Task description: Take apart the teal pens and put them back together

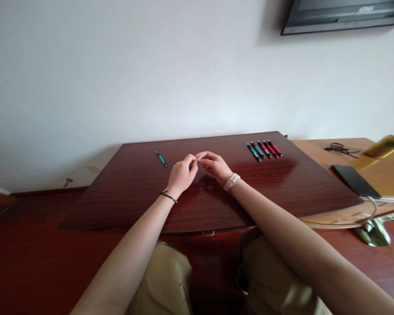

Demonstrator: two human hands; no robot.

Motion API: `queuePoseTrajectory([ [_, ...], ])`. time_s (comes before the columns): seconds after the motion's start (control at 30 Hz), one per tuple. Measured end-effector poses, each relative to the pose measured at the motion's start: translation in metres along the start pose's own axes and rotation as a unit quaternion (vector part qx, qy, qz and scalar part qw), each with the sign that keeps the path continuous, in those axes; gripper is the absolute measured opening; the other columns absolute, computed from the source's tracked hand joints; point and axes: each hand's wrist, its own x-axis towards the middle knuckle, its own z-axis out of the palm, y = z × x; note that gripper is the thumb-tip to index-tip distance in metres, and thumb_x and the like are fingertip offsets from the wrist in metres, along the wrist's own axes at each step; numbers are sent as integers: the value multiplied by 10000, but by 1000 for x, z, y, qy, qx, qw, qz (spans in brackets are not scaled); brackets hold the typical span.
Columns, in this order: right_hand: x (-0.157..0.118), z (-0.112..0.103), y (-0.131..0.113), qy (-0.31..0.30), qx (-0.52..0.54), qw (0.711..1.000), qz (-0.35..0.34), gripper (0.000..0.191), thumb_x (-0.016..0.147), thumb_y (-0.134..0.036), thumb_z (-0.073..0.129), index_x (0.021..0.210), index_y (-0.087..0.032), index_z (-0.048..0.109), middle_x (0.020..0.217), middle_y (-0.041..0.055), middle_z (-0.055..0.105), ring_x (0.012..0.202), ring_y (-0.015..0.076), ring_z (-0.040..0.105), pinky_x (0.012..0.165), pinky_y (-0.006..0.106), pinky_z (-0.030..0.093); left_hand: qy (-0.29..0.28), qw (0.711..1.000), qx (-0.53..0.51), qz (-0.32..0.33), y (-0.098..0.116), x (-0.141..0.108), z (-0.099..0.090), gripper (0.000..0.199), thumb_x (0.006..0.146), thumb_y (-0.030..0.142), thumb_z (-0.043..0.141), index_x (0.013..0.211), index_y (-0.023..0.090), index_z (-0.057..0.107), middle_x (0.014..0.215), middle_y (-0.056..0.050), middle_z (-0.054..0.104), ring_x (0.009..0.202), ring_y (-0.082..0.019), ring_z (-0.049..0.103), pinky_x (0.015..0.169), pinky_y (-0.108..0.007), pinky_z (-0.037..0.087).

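Note:
Both hands meet above the middle of the dark wooden table point(144, 201). My left hand point(181, 174) is closed around a blue pen barrel point(191, 166), most of which the fingers hide. From its fingertips a thin white rod, which looks like a pen refill point(200, 156), slants up toward the other hand. My right hand point(216, 166) pinches at this refill with thumb and fingers. To the left lies a single blue pen point(162, 159) with black ends. On the right, several pens lie side by side, among them a blue pen point(253, 152) and a red pen point(275, 148).
A lighter wooden table point(390, 175) adjoins on the right, bearing a black phone point(355, 180), a coiled black cable point(340, 148) and a tilted yellow can point(385, 145). A white cable point(374, 208) hangs at its edge. The wall and a mounted television point(344, 17) stand behind.

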Motion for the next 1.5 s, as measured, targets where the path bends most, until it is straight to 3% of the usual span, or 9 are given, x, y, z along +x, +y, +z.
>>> queuePoseTrajectory([
  [0.17,-1,1,-3,19,-28,998,-45,307,810,-500,807,950,-230,767,898,-7,708,642,94,443,549,224,340,11,1000,4,0,0,1,0,182,1070,317,506,1042,241,668,887,-51,765,780,-233,702,730,-308,419],
  [0.37,3,-2,-5,105,-28,993,-52,432,795,-633,803,919,-222,759,847,4,671,580,86,388,503,243,312,1,1000,-1,0,0,1,0,182,1055,304,515,999,241,676,811,-29,733,716,-221,670,706,-308,404],
  [0.6,16,-32,-4,214,27,975,-48,454,813,-658,731,900,-215,684,903,18,696,507,60,290,459,242,197,-10,1000,-23,5,-3,-1,-1,176,1033,273,521,967,243,682,865,-29,762,753,-217,690,725,-304,426],
  [0.73,16,-58,-3,228,-140,963,-25,423,925,-621,604,846,-211,673,809,35,721,531,109,436,524,261,321,-21,999,-35,9,-10,-4,-2,169,1018,264,525,950,243,678,898,-34,772,794,-219,704,746,-301,438],
  [0.8,12,-68,-3,193,-325,925,-27,395,949,-562,619,797,-209,708,766,45,731,639,160,576,630,286,408,-23,999,-33,11,-12,-5,-2,159,1010,260,531,946,240,675,892,-35,769,801,-220,705,751,-299,436],
  [0.9,5,-76,-6,162,-546,822,5,317,939,-508,692,811,-226,759,834,59,773,798,227,677,744,321,437,-26,999,-41,18,-13,-6,-2,173,1029,278,521,947,234,666,885,-31,761,781,-208,692,743,-293,425],
  [1.03,-1,-75,-7,119,-653,746,48,245,963,-475,698,910,-251,783,975,77,789,891,257,704,780,333,452,-44,996,-70,24,-12,-7,-2,237,1082,331,465,978,230,653,818,-13,725,692,-176,648,717,-275,424],
  [1.27,-3,-77,-5,108,-685,720,27,196,1018,-419,653,1035,-251,752,1179,97,702,941,251,682,793,342,483,-86,988,-126,18,-11,-10,-1,220,1103,321,431,1031,238,622,777,18,725,571,-135,604,668,-238,425],
  [1.5,-2,-82,1,101,-685,722,-3,168,1019,-323,625,1060,-221,751,1190,144,686,1113,316,624,941,402,503,-56,988,-141,16,-11,-10,-2,211,1092,312,478,982,240,643,787,-1,768,736,-177,682,795,-253,440],
])
